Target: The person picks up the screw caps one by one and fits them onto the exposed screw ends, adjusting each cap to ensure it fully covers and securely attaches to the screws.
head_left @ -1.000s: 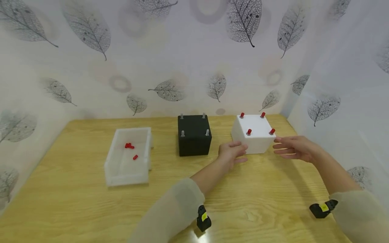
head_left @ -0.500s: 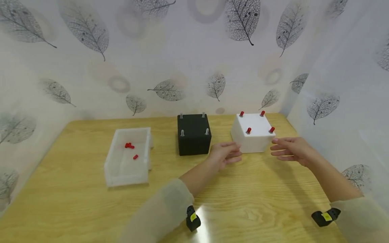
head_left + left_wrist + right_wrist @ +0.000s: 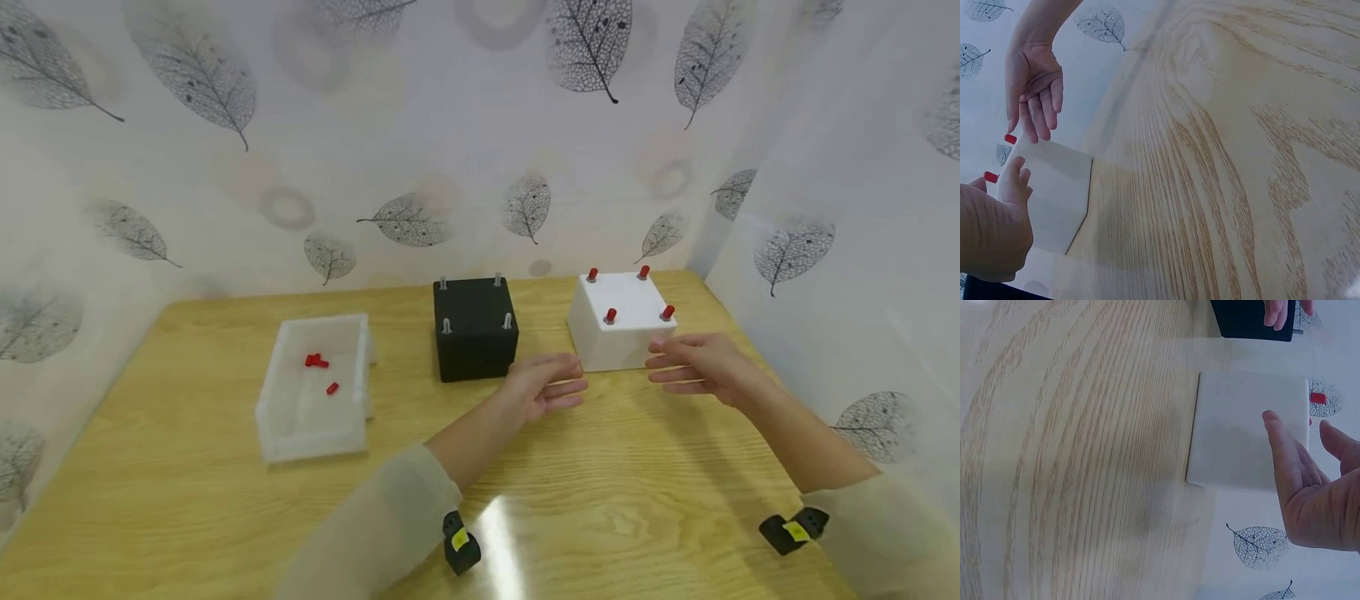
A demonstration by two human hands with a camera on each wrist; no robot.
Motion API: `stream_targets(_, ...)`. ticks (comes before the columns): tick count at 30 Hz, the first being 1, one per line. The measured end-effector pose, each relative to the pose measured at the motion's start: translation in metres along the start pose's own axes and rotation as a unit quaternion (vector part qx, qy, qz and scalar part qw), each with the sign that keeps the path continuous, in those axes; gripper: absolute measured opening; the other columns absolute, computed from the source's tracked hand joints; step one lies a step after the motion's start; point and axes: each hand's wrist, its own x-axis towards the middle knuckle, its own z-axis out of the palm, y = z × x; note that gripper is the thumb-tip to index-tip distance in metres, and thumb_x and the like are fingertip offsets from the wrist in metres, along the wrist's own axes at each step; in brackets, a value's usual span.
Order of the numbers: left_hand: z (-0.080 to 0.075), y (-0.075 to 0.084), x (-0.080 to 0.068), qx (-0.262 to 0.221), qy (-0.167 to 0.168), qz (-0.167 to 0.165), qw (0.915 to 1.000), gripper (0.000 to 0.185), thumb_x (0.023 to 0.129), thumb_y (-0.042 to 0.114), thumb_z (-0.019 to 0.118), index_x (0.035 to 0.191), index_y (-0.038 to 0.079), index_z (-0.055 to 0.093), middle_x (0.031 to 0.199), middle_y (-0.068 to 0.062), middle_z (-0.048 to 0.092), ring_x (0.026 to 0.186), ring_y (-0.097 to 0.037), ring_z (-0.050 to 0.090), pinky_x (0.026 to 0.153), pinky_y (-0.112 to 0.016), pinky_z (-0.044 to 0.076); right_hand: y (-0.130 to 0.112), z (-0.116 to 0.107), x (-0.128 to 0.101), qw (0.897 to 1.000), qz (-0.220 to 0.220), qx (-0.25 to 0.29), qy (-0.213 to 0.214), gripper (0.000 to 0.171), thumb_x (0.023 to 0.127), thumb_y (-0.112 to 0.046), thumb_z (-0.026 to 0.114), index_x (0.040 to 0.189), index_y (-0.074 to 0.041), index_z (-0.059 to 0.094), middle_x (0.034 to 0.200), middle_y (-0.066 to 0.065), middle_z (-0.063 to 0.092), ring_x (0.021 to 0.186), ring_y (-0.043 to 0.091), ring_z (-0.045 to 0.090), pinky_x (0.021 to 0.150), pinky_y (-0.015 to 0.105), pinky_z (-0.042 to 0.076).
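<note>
White box (image 3: 621, 323) with four red caps (image 3: 610, 316) on its top pegs sits at the back right of the worktop (image 3: 225, 500), close to the corner of the leaf-patterned walls. Both hands hover just in front of it, apart and empty: the left hand (image 3: 542, 385) with fingers relaxed near the box's front left corner, the right hand (image 3: 701, 363) flat and straight-fingered at its front right edge, neither plainly touching. To take hold well, I judge each palm should press squarely on opposite sides, low and clear of the caps. Black box (image 3: 475, 328) with bare grey pegs stands just to the left, close to the left hand's knuckles. Farther left lies a clear tray (image 3: 279, 421) holding loose red caps (image 3: 318, 362).
</note>
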Motion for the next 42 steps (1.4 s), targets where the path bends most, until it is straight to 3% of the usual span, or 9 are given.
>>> stream_targets(7,-0.007,0.004,-0.008,0.039,-0.008,-0.006,0.9992,0.037,0.087,0.014,0.069,0.121,0.002,0.061,0.121,-0.022,0.061,0.104,-0.036,0.063,0.084,-0.045,0.054,-0.001,0.012,-0.002,0.999,0.020,-0.002,-0.030,0.068,0.096,-0.036,0.053,0.139,0.013,0.032,0.097,0.002,0.072,0.086,0.016,0.071,0.077,0.034,0.056)
stream_targets(19,-0.024,0.020,-0.022,0.056,0.000,-0.006,0.9984,0.040,0.087,0.015,0.068,0.125,0.003,0.059,0.125,-0.020,0.059,0.106,-0.035,0.063,0.086,-0.044,0.053,-0.007,0.021,0.002,0.997,0.046,0.013,-0.057,0.066,0.095,-0.039,0.054,0.137,0.009,0.037,0.098,0.002,0.071,0.086,0.015,0.070,0.077,0.033,0.057)
stream_targets(27,-0.047,0.022,-0.024,0.039,0.037,-0.009,0.9985,0.041,0.085,0.014,0.071,0.123,0.003,0.060,0.122,-0.020,0.061,0.107,-0.036,0.062,0.088,-0.044,0.052,-0.015,0.032,0.005,0.995,0.061,0.033,-0.074,0.065,0.094,-0.041,0.055,0.138,0.005,0.040,0.102,0.003,0.071,0.091,0.017,0.069,0.082,0.034,0.055)
stream_targets(35,-0.063,0.024,-0.025,0.042,0.060,-0.006,0.9973,0.039,0.088,0.010,0.067,0.125,0.001,0.058,0.129,-0.021,0.056,0.111,-0.036,0.060,0.091,-0.046,0.050,-0.017,0.041,0.006,0.987,0.090,0.063,-0.117,0.072,0.096,-0.042,0.052,0.146,0.001,0.025,0.101,0.000,0.070,0.092,0.014,0.068,0.082,0.030,0.056)
stream_targets(42,-0.074,0.023,-0.028,0.054,0.088,-0.017,0.9945,0.037,0.088,0.007,0.066,0.123,-0.002,0.059,0.126,-0.019,0.058,0.111,-0.033,0.061,0.090,-0.045,0.051,-0.021,0.051,0.009,0.986,0.103,0.064,-0.114,0.068,0.095,-0.043,0.053,0.144,-0.001,0.031,0.104,0.001,0.069,0.094,0.015,0.067,0.085,0.032,0.055)
